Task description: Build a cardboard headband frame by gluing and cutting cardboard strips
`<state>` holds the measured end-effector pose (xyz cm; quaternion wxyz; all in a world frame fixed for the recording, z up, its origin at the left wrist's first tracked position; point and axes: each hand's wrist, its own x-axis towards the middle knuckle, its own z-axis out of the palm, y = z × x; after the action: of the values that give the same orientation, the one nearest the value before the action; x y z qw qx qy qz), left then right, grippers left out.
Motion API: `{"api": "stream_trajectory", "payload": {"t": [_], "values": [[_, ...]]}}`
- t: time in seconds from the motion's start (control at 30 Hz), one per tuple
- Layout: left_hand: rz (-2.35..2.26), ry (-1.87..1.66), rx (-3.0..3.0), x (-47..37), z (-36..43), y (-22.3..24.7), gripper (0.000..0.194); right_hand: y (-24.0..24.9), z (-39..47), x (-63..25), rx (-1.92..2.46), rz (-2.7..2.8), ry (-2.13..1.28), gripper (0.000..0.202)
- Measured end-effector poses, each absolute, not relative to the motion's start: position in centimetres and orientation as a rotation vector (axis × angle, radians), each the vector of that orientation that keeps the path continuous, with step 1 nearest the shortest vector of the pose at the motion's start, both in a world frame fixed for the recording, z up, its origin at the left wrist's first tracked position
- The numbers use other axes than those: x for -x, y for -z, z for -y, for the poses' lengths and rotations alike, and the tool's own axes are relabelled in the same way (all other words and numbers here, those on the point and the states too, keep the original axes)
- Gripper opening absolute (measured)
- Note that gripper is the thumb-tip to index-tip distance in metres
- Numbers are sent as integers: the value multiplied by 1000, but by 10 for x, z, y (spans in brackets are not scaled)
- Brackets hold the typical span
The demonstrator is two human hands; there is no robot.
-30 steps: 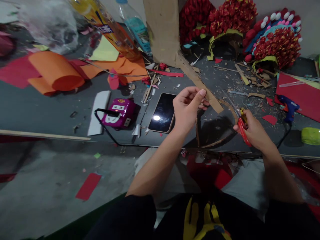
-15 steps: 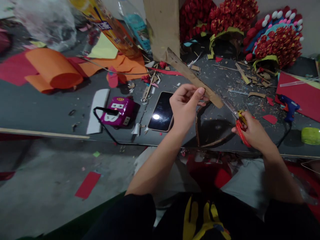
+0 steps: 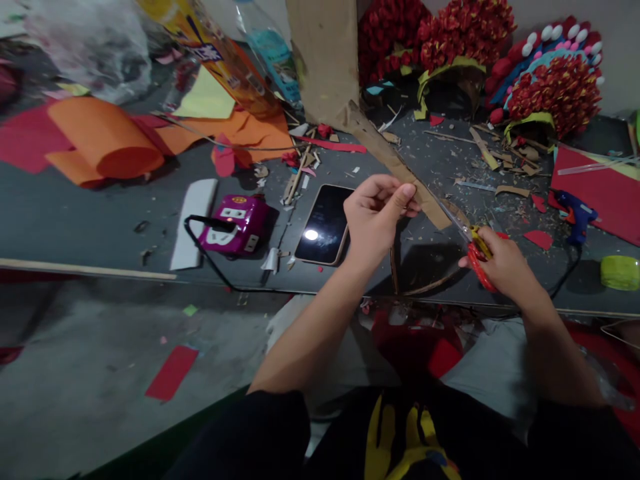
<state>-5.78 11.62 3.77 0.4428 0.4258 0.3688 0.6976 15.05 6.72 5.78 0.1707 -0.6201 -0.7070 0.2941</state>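
Observation:
Between the thumb and fingers of my left hand (image 3: 377, 213) is a long brown cardboard strip (image 3: 379, 147), slanting from upper left down to the right. My right hand (image 3: 505, 263) is closed round the red and yellow handles of a pair of scissors (image 3: 480, 257). The scissor blades lie along the strip's right edge, near its lower end; how far apart they are is hard to make out. Below the strip a bent brown cardboard loop (image 3: 430, 288) rests on the table, partly hidden by my hands and the strip.
A phone (image 3: 324, 225) and a purple power socket (image 3: 235, 225) lie left of my hands. To the right are a blue glue gun (image 3: 575, 217) and a green tape roll (image 3: 620, 272). Flowered headpieces (image 3: 555, 90), bottles (image 3: 273, 57), orange paper (image 3: 95, 133) and scraps cover the back.
The strip has shifted slightly down and right with my left hand. My right hand and the scissors have moved slightly left, and a brown piece now shows beside the blades.

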Motion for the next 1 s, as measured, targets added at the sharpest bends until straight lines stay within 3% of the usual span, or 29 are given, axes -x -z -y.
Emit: {"api": "stream_trajectory", "payload": {"t": [0.13,0.63,0.83,1.0], "values": [[-941,-1710,-1068,57,-115,-38,47,-57,-67,-150,1759,2015,-887,17],[-865,-1624,-1091,47,-104,-43,39,-57,-66,-145,1694,2018,-950,15],[-858,-1598,-1140,44,-100,-46,38,-55,-66,-147,1745,2059,-886,28],[-899,-1569,-1174,44,-99,-47,42,-53,-65,-144,1770,2067,-858,27]]}}
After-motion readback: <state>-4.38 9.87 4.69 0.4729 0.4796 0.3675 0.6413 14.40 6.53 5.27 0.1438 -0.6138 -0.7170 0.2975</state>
